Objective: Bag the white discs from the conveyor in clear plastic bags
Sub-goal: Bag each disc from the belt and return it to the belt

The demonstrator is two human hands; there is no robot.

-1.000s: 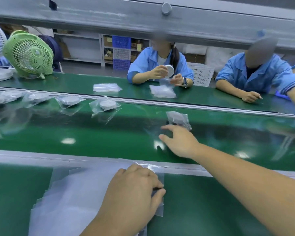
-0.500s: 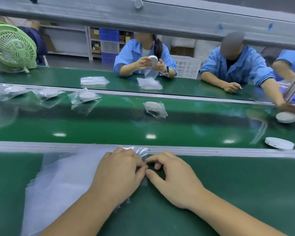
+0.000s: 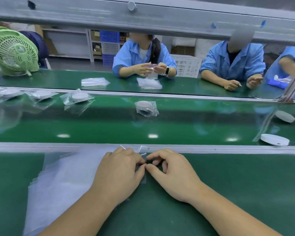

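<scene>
On the near bench lie the stacked bags. The left hand rests curled on them, pinching the top sheet at its right edge. The right hand seems to pinch that same edge between thumb and forefinger. Beyond, on the conveyor, two bare discs lie far right, with bagged discs to their left.

Two bare white discs on the conveyor. Four bagged discs countable there, with the far-left ones blurred. Three stacks of clear bags. One green fan. Three blue-coated workers opposite.
</scene>
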